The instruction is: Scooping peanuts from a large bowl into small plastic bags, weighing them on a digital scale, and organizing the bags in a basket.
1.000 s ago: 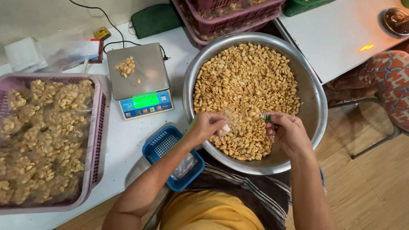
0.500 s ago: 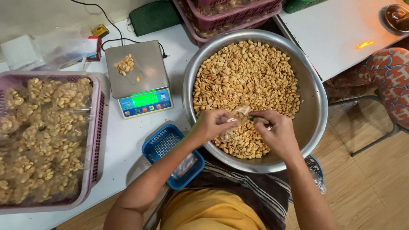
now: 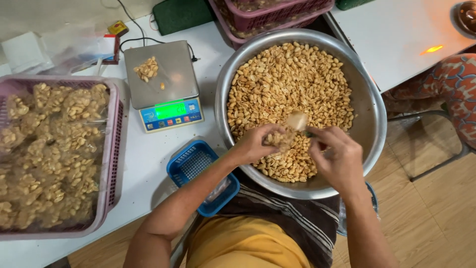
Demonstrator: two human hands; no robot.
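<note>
We look down on our two hands working over a large round metal bowl (image 3: pixel 369 116) heaped with shelled peanuts (image 3: pixel 290 84). The bowl sits at the near edge of a white surface (image 3: pixel 148 159), partly over our lap. Our left hand (image 3: pixel 258 145) is curled closed around a small clear bag (image 3: pixel 292 130) that is partly filled with peanuts and blurred. Our right hand (image 3: pixel 337 156) is bent at the bag's other side, fingers pinching toward its top; how firmly it grips we cannot tell. Both hands hover just above the nuts at the bowl's near side.

Left of the bowl stands a digital scale (image 3: pixel 163 84) with a small pile of nuts on its metal plate. Just beside our left forearm lies a small blue basket (image 3: pixel 191 164). Further left, a pink basket (image 3: pixel 111 149) holds many filled bags of peanuts.
</note>
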